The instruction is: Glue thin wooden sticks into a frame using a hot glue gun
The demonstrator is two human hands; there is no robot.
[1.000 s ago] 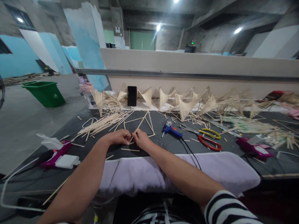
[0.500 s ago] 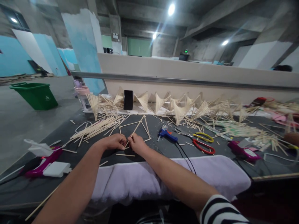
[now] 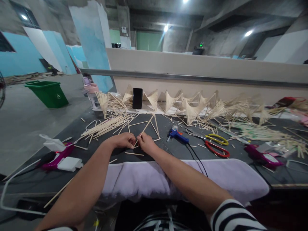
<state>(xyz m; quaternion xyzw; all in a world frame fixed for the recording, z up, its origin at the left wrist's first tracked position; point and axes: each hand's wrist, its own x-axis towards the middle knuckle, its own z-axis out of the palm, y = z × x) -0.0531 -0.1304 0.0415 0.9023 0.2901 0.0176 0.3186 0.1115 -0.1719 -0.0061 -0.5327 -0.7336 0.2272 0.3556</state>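
Close together over the dark tabletop, my two hands work at the near corner of a frame of thin wooden sticks (image 3: 156, 125). My left hand (image 3: 125, 140) has its fingers curled in at that corner, pressed on a stick end. Just beside it, my right hand (image 3: 145, 143) pinches a slanting wooden stick (image 3: 147, 127) that runs up to the frame's peak. Fingers hide the joint itself. A loose short stick (image 3: 134, 154) lies in front of the hands. To the right rest a blue glue gun (image 3: 178, 134) and scissors with red and yellow handles (image 3: 216, 143).
Fan-shaped stick models (image 3: 192, 110) line the back of the table beside an upright black phone (image 3: 137, 98). A pile of sticks (image 3: 108, 125) lies left. Magenta power strips (image 3: 57, 157) sit at both sides. A lilac cloth (image 3: 187, 176) covers the front edge.
My head view swung a little and came back, so the scene shifted in the frame. Both hands stay at the same corner with hardly any movement.
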